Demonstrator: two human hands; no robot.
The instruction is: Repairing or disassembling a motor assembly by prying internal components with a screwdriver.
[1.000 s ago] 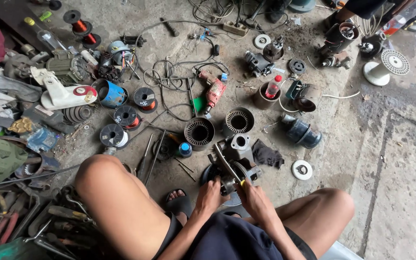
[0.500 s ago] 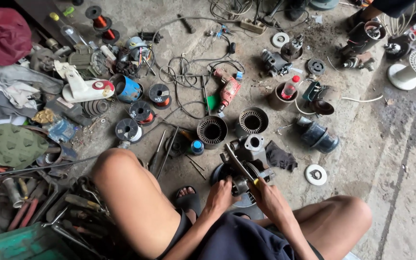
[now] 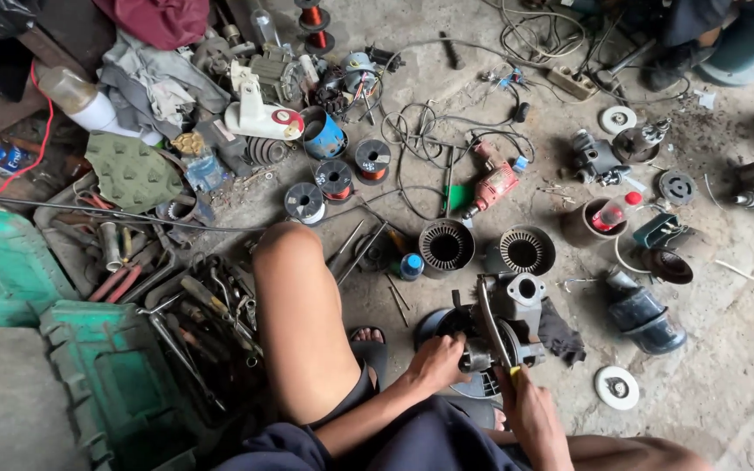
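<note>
Now my left hand (image 3: 436, 362) is clamped on the motor (image 3: 492, 336) on the floor just ahead of my knees, fingers wrapped round its near side. My right hand (image 3: 530, 410) is closed on a screwdriver (image 3: 492, 327) whose shaft runs up and away from me, slightly leftward, across the housing — the left is nearer the motor. Bare concrete (image 3: 726, 384) underneath; stators (image 3: 447, 247), spools (image 3: 335, 178) and tools crowd close — little room.
</note>
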